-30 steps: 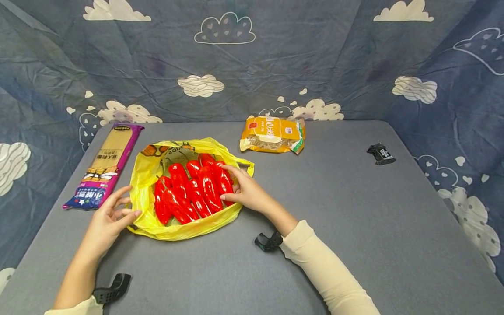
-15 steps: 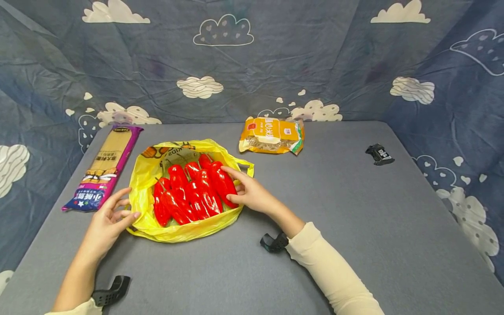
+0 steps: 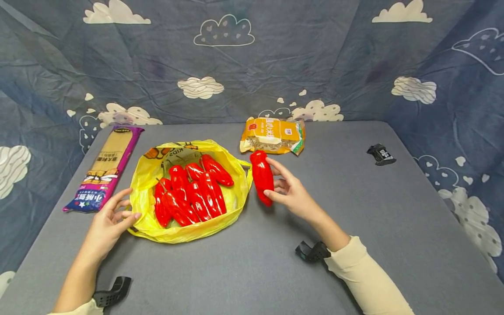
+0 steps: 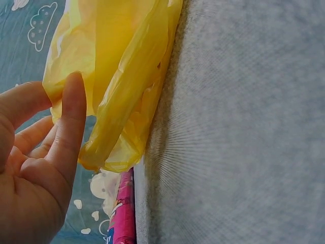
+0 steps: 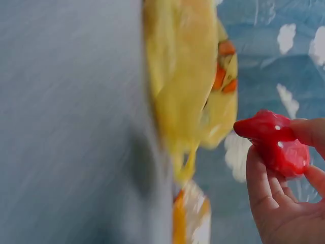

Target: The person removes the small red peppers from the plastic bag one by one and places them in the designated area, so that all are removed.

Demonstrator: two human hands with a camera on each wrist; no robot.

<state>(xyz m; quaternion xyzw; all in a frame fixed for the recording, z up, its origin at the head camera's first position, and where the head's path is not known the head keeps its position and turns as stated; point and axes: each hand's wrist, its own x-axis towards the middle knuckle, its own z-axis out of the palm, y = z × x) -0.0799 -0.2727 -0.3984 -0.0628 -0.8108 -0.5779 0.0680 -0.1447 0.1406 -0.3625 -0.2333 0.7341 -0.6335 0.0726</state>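
Observation:
A yellow plastic bag [image 3: 190, 235] lies mouth-up on the table, with several shiny red chili peppers [image 3: 177, 205] inside it. My left hand [image 3: 108, 223] holds the bag's left rim; in the left wrist view its thumb [image 4: 74, 101] overlaps the yellow film while the index fingertip meets the edge. To the right of the bag, my right hand [image 3: 289, 192] grips one red chili pepper [image 3: 261, 177] between thumb and fingers. That pepper hangs roughly upright, above the table in the right wrist view, apart from the bag.
A purple spaghetti pack [image 3: 105, 168] lies along the table's left side, close to the bag. Behind the held pepper is an orange food packet [image 3: 272, 134]. Far right sits a small black packet [image 3: 381, 154]. Patterned cloth [image 3: 315, 57] surrounds the table.
My right hand has lifted a chili pepper from the bag's right side and carried it rightward past the rim. Another pepper now lies tilted there. My left hand stays in place.

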